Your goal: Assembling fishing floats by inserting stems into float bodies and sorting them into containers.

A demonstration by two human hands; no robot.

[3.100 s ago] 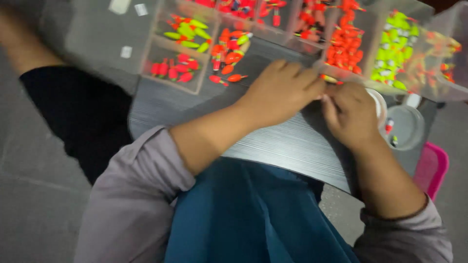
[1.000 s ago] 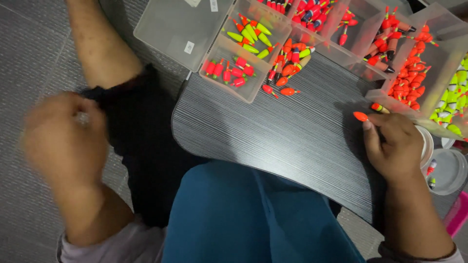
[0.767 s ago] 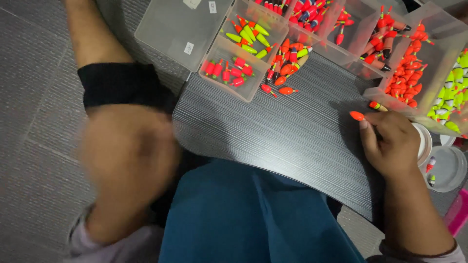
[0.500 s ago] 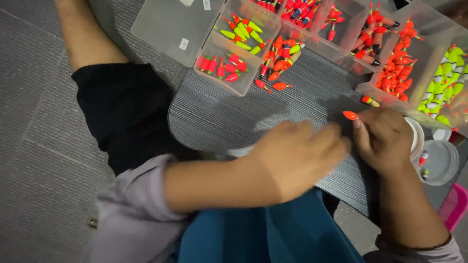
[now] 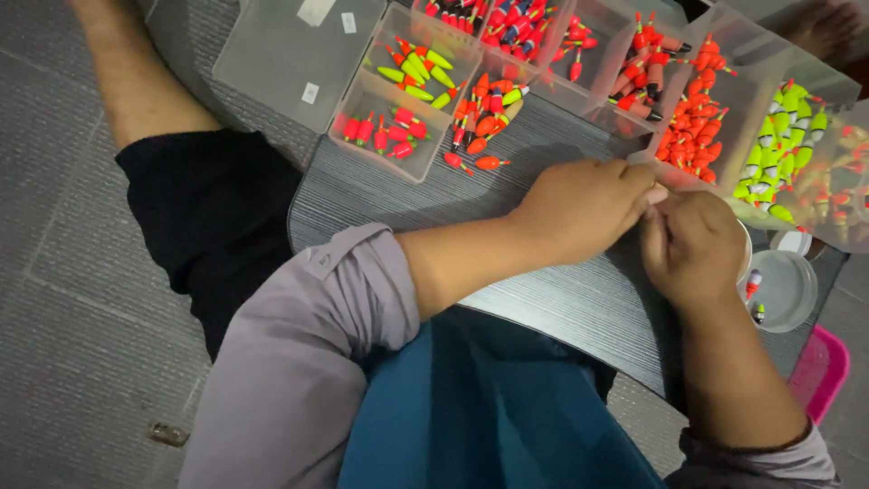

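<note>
L hand: fingers curled, tips meeting R, pinching smth small, can't see what.
R hand: same, curled.
Float trays: sorted by colour, close for reach.
Loose floats: on my board.

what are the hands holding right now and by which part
Cannot tell: the left hand and right hand meet fingertip to fingertip over the dark board, hiding whatever is pinched between them.

Both hands meet fingertip to fingertip, knuckles up. Left hand curled, forearm bare, grey sleeve pushed up to the elbow. Right hand curled, fingers pinched toward the left fingertips, forearm bare, sleeve bunched low.
</note>
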